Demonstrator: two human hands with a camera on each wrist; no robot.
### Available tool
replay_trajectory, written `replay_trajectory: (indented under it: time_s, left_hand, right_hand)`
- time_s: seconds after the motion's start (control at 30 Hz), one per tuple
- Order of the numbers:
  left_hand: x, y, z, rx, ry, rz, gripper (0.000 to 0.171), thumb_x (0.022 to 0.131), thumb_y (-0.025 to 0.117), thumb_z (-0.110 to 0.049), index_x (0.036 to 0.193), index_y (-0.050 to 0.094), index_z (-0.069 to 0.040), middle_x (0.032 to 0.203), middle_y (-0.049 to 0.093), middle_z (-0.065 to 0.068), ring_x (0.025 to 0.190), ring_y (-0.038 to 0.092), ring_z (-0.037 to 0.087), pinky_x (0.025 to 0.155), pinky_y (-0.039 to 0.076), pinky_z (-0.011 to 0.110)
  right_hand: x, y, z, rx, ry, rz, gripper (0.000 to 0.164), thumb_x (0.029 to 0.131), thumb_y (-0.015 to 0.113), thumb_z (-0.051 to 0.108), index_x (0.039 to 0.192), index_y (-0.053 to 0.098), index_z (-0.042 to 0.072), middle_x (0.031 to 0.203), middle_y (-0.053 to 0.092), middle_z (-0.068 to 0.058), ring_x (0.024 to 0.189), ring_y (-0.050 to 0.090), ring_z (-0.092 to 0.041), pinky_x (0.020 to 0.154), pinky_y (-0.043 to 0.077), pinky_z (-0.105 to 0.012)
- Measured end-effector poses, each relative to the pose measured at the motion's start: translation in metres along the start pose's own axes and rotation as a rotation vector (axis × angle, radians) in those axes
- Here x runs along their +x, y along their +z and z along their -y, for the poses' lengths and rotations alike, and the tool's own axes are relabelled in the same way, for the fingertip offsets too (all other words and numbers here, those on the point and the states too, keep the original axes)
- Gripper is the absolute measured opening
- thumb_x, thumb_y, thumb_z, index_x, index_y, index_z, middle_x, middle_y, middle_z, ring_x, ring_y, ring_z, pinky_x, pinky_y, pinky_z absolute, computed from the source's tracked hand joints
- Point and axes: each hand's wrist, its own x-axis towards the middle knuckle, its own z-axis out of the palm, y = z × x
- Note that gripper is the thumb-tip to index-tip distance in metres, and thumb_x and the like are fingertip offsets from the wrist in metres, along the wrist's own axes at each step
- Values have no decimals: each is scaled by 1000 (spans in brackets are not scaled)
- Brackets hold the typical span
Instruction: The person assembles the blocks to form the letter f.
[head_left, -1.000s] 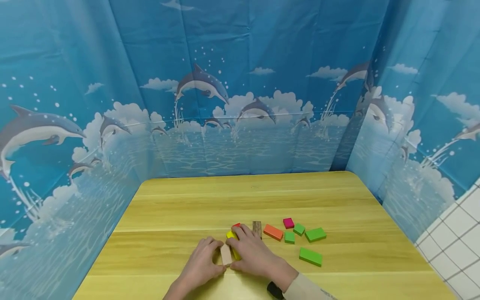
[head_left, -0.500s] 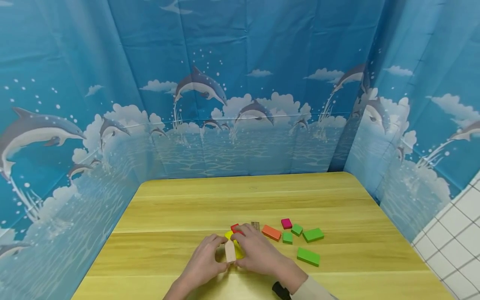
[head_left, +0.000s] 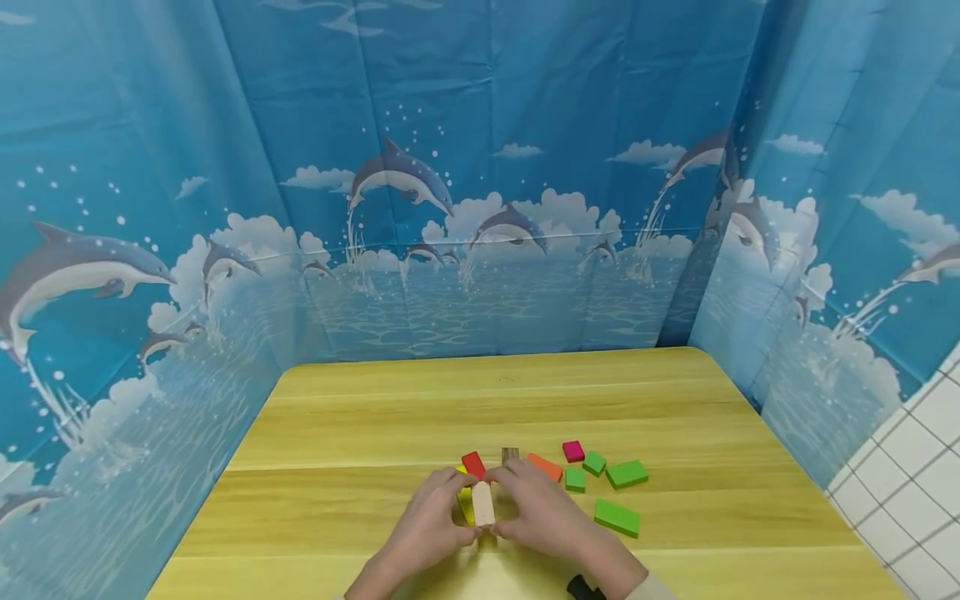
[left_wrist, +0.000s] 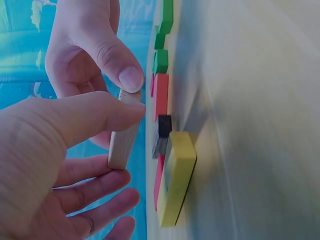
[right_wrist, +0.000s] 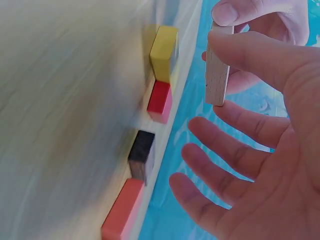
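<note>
A pale wooden block (head_left: pixel 483 504) is held between both hands, raised over the table. My left hand (head_left: pixel 426 521) pinches it from the left between thumb and fingertips. From the right, my right hand (head_left: pixel 543 518) grips the same block; in the right wrist view its thumb lies across the wood and the lower fingers (right_wrist: pixel 222 150) spread free. Just left of the wooden block lies a yellow block (left_wrist: pixel 179 175), partly covered by the left hand in the head view. A red block (head_left: pixel 474 465) lies beyond the fingertips, and a dark brown block (right_wrist: pixel 142 152) is to its right.
Right of the hands lie an orange block (head_left: pixel 546 467), a magenta block (head_left: pixel 573 452) and several green blocks (head_left: pixel 617 517). A black object (head_left: pixel 583 588) shows by the right wrist. A dolphin-print curtain (head_left: pixel 480 283) stands behind the wooden table (head_left: pixel 337 450).
Both hands and the wooden block have moved right, from the yellow block's left side to its right. The red block now shows more fully; the orange one is partly covered.
</note>
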Motion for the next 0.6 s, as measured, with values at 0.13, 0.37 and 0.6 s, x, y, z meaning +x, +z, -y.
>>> replay_trajectory:
  time_s: [0.13, 0.37, 0.6]
  left_hand:
    - [4, 8, -5, 2, 14, 12, 59, 73, 90, -25, 126, 66, -19, 120, 62, -11, 108, 54, 14, 86, 51, 36]
    - [7, 24, -9, 7, 25, 46, 57, 73, 91, -31, 124, 67, -17, 120, 62, -11, 109, 52, 14, 92, 47, 42]
    - [11, 35, -10, 91, 67, 59, 59, 74, 89, -36, 125, 68, -15, 115, 61, -9, 103, 49, 11, 89, 44, 42]
  right_hand:
    - [-8, -2, -8, 51, 15, 1, 55, 82, 85, 34, 129, 61, 20, 115, 63, 6, 106, 58, -16, 83, 52, -37]
    - [-16, 1, -24, 109, 46, 37, 55, 76, 88, 34, 123, 63, 20, 94, 61, 11, 86, 56, -10, 73, 48, -29]
    - [-21, 5, -36, 146, 65, 57, 52, 73, 90, 34, 116, 64, 17, 81, 59, 10, 67, 50, -5, 61, 43, -24]
